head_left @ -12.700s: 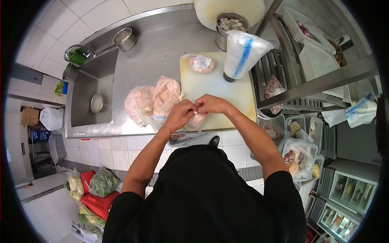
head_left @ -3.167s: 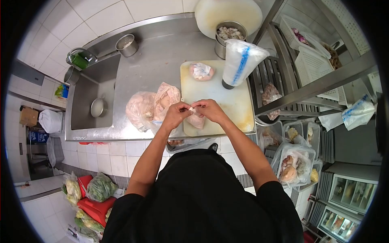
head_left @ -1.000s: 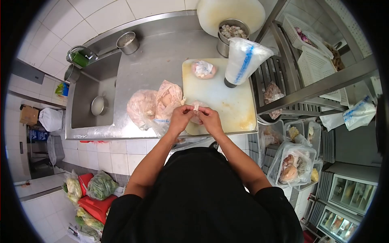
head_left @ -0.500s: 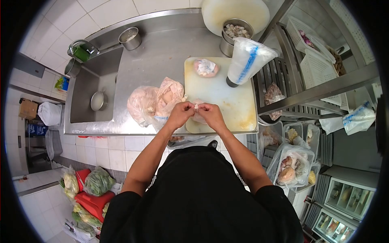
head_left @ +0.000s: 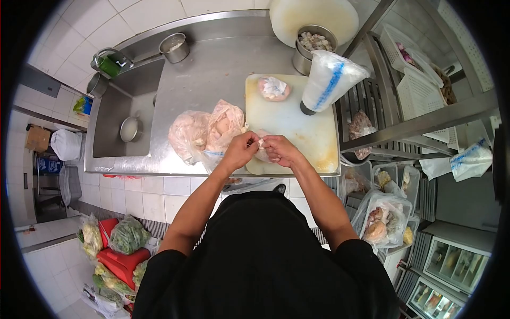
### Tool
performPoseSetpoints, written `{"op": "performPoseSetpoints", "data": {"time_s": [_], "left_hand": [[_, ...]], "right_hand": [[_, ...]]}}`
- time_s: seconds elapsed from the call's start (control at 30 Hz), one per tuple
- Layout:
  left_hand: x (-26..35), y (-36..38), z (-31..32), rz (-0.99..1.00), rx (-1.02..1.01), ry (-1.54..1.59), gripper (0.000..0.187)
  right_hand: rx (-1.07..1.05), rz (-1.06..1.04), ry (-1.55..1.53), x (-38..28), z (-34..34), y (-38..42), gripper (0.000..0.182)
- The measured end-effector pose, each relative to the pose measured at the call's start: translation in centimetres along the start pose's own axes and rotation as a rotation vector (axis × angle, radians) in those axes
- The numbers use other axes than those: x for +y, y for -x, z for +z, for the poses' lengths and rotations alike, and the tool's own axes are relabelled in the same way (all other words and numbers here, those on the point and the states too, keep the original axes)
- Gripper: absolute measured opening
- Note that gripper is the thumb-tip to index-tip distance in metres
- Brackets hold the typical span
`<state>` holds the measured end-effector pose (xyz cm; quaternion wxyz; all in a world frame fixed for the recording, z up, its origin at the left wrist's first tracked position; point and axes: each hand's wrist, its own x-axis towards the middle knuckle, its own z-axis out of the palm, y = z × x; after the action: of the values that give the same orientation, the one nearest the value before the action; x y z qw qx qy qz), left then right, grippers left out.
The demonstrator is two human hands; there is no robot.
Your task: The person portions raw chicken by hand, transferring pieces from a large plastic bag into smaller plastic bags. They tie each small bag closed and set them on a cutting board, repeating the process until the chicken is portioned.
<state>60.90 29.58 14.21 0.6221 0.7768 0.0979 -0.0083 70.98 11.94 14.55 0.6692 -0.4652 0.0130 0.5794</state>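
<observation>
Over the front left part of a white cutting board (head_left: 311, 138), my left hand (head_left: 241, 150) and my right hand (head_left: 281, 149) meet with fingers closed. Both pinch the gathered neck of a small plastic bag (head_left: 262, 155), whose pale pink contents are partly hidden by my hands. Another tied bag of pale pink meat (head_left: 281, 93) lies farther back on the board. Just left of my hands, a large clear bag of raw meat (head_left: 188, 133) and an open bag of pale meat (head_left: 226, 121) rest on the steel counter (head_left: 212, 69).
A roll of plastic bags (head_left: 332, 80) stands at the board's back right, near a metal pot (head_left: 316, 41) of chopped pieces. A sink (head_left: 119, 106) lies left. A steel rack (head_left: 425, 130) borders the right. Bagged vegetables (head_left: 127, 235) and tubs (head_left: 385, 218) stand below.
My right hand has curled its fingers more tightly and turned slightly beside the bag's neck. My left hand stays in nearly the same place. The whole view has shifted slightly.
</observation>
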Motion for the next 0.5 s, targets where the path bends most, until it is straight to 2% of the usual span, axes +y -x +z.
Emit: {"op": "performPoseSetpoints", "data": {"time_s": [0.07, 0.13, 0.23, 0.37, 0.47, 0.5], "left_hand": [[-0.1, 0.0, 0.0, 0.032, -0.005, -0.051, 0.007], [-0.1, 0.3, 0.1, -0.018, 0.058, 0.095, 0.009], [-0.1, 1.0, 0.5, 0.045, 0.111, 0.106, 0.012], [-0.8, 1.3, 0.8, 0.077, 0.157, 0.027, 0.014], [-1.2, 1.2, 1.0, 0.12, 0.182, -0.108, 0.013], [-1.4, 1.2, 1.1, 0.112, 0.188, -0.105, 0.012]], "right_hand": [[-0.023, 0.023, 0.01, -0.3, 0.1, 0.1, 0.005], [0.09, -0.012, 0.103, -0.4, 1.1, 0.3, 0.006], [0.095, -0.036, 0.135, 0.0, 1.3, 0.3, 0.009], [0.092, -0.075, 0.177, 0.9, 0.7, 0.1, 0.015], [0.165, -0.188, 0.239, 1.8, 1.2, 0.4, 0.018], [0.256, -0.3, 0.325, 2.1, 1.6, 0.6, 0.02]]}}
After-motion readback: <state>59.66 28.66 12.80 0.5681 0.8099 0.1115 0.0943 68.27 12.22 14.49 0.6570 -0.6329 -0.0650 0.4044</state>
